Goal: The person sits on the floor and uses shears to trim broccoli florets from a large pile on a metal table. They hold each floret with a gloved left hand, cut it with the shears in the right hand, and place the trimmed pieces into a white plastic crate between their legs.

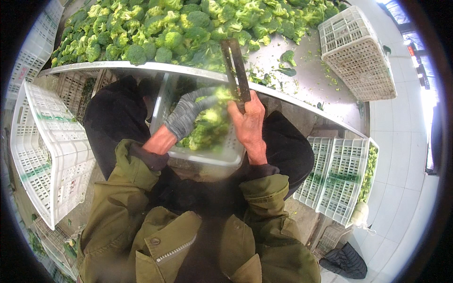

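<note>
My left hand [188,111], in a grey knit glove, curls round a blurred green broccoli piece [221,96] above a basket. Bare and closed, my right hand [247,118] grips a dark, long-bladed knife [237,68] that points away from me over the table edge. The blade lies right beside the broccoli piece; whether it touches cannot be made out. Between my knees stands a pale plastic basket [205,157] with cut broccoli florets [207,132] inside, partly hidden by my hands.
A metal table [306,80] ahead bears a large heap of broccoli [179,28] and scattered leaf scraps. On its right end sits a white crate [361,59]. More white crates stand on the left [54,151] and right [337,177]. A black bundle [347,262] lies at lower right.
</note>
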